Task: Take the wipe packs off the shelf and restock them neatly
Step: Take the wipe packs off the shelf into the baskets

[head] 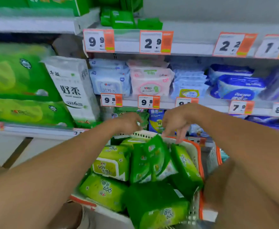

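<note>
Mostly blurred: motion smear softens the whole head view, pack print barely readable. Bottom and right edges cut off the basket [200,156], white with an orange rim, and the right forearm covers its right wall. Left hand [128,123] sits over the basket's far rim, fingers curled downward; whether they hold anything I cannot tell, the tips merge with the blurred green stock behind. Right hand [176,120] hangs just beside it, fingers [182,134] pointing down, loosely spread, apparently holding nothing; the tips come close to the top corner of a dark green wipe pack [153,157] that stands tilted in the basket middle, contact unclear. More green wipe packs [105,189] fill the basket: lighter lidded ones at left, darker ones at front and right, lying at mixed angles against each other. Behind the hands, the lower shelf [168,105] slot is mostly hidden; only a blue pack [156,120] and green scraps show between the wrists. Above, pale blue, pink and dark blue packs [150,80] sit in rows behind orange price tags [148,101]. Large green tissue bundles [19,83] stand at left, partly cut off.
</note>
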Available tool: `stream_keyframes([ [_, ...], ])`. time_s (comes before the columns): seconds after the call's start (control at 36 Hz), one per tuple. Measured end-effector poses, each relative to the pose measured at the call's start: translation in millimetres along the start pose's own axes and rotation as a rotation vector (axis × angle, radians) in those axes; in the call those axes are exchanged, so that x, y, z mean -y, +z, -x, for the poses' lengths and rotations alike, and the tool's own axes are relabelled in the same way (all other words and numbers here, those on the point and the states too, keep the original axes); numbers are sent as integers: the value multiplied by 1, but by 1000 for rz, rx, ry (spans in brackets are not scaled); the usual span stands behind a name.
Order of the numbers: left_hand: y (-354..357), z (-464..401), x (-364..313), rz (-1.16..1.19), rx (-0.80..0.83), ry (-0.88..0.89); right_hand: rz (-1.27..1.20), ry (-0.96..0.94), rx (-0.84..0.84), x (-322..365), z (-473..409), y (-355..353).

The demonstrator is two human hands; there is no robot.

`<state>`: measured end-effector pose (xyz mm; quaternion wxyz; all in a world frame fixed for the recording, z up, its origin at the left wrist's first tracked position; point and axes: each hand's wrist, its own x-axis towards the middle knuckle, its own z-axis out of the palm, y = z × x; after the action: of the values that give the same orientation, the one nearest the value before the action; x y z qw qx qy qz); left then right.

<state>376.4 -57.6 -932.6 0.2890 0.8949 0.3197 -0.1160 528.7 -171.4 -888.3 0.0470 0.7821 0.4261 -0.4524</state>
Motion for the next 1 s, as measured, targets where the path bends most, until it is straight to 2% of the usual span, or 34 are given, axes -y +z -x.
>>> stream_keyframes([
  [0.03,-9,-4,1,-11,-116,8,99,-44,-94,4,-2,-3],
  [0.06,-22,-8,1,23,-250,33,123,-123,-263,7,-5,-12],
  [0.11,-59,-11,-2,126,-577,173,-35,-280,-669,17,-2,-44],
  [0.17,-104,-9,-12,106,-864,349,-154,-473,-1119,32,11,-79],
  [0.19,-126,-7,-18,82,-969,427,-190,-569,-1284,38,18,-94],
  [0.25,-166,-9,-27,29,-1095,503,-214,-677,-1460,44,23,-124],
  [0.28,-184,-14,-30,-4,-1123,484,-178,-649,-1496,47,22,-140],
  [0.36,-232,-37,-28,-101,-1051,243,-26,-392,-1417,57,14,-191],
  [0.44,-267,-59,-22,-166,-842,-58,-82,-260,-1058,74,8,-231],
  [0.5,-283,-71,-21,-96,-701,-173,-122,-257,-805,86,-3,-247],
  [0.53,-287,-79,-21,-30,-642,-207,-75,-251,-751,92,-10,-252],
  [0.64,-294,-121,-24,-54,-496,-163,141,-272,-732,110,-44,-272],
  [0.75,-298,-144,-36,-105,-459,-99,271,-302,-726,114,-46,-286],
  [0.86,-301,-143,-34,199,-327,-33,381,-396,-810,106,-37,-287],
  [0.92,-299,-140,-31,210,-384,-13,391,-448,-884,97,-38,-287],
  [1.0,-292,-129,-32,134,-563,67,50,-602,-851,82,-35,-284],
])
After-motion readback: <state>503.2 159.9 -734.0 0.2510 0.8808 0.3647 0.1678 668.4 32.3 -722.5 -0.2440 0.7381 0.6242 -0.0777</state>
